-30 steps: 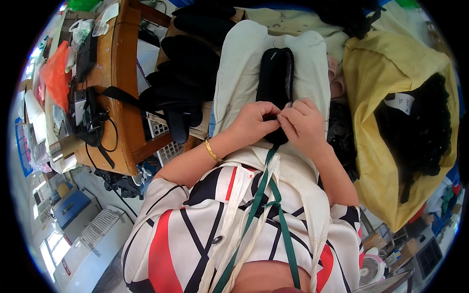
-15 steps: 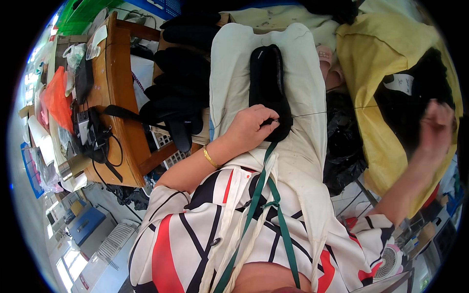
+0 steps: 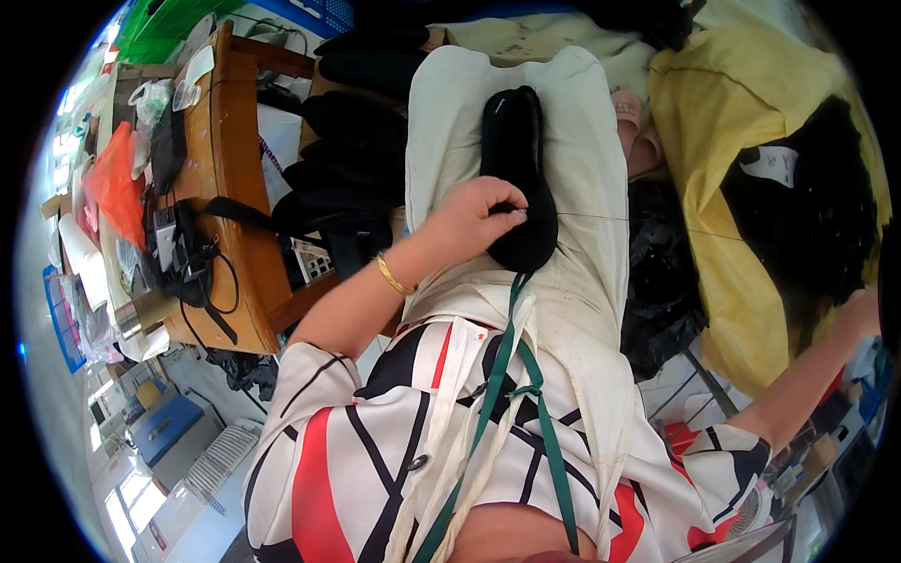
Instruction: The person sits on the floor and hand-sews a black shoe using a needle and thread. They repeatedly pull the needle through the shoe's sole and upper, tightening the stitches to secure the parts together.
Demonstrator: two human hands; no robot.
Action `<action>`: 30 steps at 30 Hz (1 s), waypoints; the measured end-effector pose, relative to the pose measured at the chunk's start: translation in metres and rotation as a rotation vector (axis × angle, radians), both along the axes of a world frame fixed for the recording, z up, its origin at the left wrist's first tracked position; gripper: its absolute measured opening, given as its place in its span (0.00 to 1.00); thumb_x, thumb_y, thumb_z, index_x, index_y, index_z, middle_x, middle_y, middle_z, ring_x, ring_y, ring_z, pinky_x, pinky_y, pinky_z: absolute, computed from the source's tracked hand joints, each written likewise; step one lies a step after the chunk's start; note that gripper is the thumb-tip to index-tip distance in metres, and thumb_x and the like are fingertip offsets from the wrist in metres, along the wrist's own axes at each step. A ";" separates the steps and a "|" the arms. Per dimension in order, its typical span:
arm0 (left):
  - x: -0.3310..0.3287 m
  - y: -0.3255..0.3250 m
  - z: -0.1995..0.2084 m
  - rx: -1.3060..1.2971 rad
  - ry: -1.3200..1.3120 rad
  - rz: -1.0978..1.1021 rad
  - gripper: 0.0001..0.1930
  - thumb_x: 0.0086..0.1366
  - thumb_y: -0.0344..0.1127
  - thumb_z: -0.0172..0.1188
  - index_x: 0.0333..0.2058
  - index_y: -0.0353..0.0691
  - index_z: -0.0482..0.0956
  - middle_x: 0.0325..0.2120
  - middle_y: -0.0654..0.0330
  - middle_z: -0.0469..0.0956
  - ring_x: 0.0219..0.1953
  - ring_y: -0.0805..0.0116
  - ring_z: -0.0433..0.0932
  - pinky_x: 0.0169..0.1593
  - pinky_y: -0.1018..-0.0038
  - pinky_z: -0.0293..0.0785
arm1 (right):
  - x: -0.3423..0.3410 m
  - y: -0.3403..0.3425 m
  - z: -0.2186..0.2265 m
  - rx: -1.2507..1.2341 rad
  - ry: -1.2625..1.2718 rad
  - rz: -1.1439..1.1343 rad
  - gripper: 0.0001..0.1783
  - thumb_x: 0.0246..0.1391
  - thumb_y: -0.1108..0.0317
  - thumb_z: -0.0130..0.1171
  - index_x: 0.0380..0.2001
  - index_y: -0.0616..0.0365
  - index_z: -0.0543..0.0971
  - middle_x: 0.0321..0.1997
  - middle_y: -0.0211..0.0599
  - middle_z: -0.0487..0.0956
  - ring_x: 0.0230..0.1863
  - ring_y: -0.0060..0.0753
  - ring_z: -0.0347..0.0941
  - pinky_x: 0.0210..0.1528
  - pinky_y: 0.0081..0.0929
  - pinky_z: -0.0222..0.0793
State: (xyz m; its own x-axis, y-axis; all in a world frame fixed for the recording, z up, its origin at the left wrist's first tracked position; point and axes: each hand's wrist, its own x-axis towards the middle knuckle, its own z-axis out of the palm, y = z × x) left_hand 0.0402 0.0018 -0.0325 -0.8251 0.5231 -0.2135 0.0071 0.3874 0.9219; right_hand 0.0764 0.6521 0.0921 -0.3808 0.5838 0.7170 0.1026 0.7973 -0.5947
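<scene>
A black cloth shoe (image 3: 526, 246) lies on the off-white apron (image 3: 587, 113) over my lap, its toe end toward me. My left hand (image 3: 474, 218) rests at the upper of the shoe, thumb and fingers pinched together; a small pale spot shows at the fingertips, but what they grip is too small to tell. From that pinch a thin dark thread (image 3: 601, 218) stretches right, past the apron. My right hand (image 3: 862, 314) is far out at the right rim, arm extended; the picture's dark edge cuts off its fingers.
Several black shoes (image 3: 352, 131) are piled left of my lap beside a wooden table (image 3: 211, 150) with cables and a black strap. At right stand a yellow sack (image 3: 699, 94) with black contents and a black plastic bag (image 3: 657, 272). Pink slippers (image 3: 643, 150) lie between.
My right hand has swung outward and down to the right rim. My left hand has shifted slightly up and left on the shoe. The thread still runs out to the right.
</scene>
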 end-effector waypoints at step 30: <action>0.044 -0.038 -0.014 -0.193 0.996 -0.063 0.15 0.48 0.30 0.61 0.37 0.38 0.82 0.34 0.59 0.81 0.30 0.64 0.81 0.29 0.74 0.78 | -0.014 -0.455 -0.119 -0.336 -1.097 1.401 0.08 0.56 0.72 0.57 0.38 0.59 0.80 0.29 0.46 0.81 0.29 0.48 0.78 0.32 0.35 0.74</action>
